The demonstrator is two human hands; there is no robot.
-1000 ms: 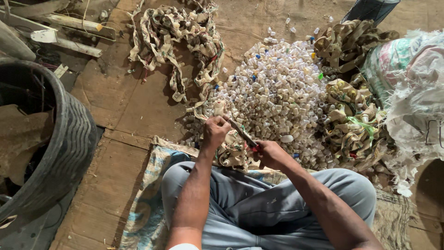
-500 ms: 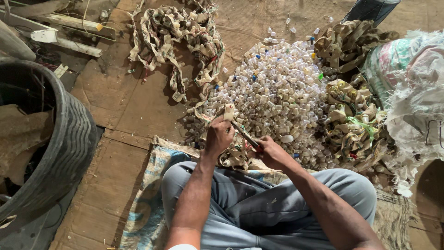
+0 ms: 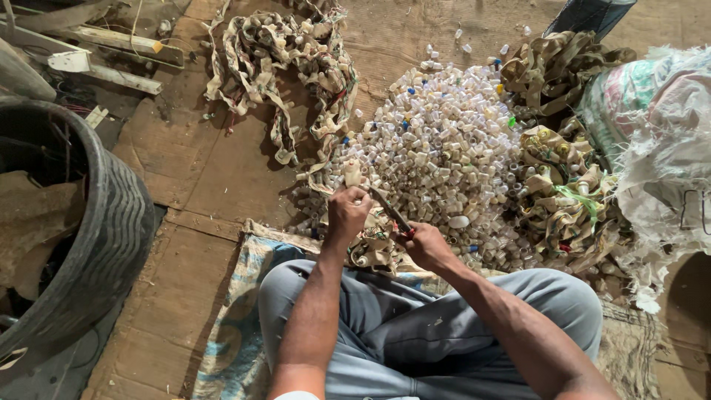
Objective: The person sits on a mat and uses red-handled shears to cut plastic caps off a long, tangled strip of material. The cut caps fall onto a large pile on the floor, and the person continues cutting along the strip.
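Observation:
I sit cross-legged on the floor in grey trousers. My left hand [image 3: 346, 212] grips the end of a beige strip of flattened tubes [image 3: 354, 172], its tip sticking up above my fist. My right hand [image 3: 424, 244] holds a red-handled cutting tool [image 3: 391, 212] whose dark blade points up-left toward that strip. More of the strip [image 3: 374, 248] lies bunched between my hands. Just beyond lies a big heap of small whitish plastic caps [image 3: 444, 148].
A long tangle of cut strips [image 3: 285, 59] lies far left of the heap. More bundled strips [image 3: 566, 200] and a white woven sack [image 3: 659, 155] sit to the right. A black tyre [image 3: 104, 237] stands at the left, scrap wood [image 3: 111, 44] behind it. A printed sack [image 3: 241, 311] lies under my legs.
My left hand lifted the strip's end half a second ago and has since lowered it slightly. The blade stays against the strip. The view shifted a little.

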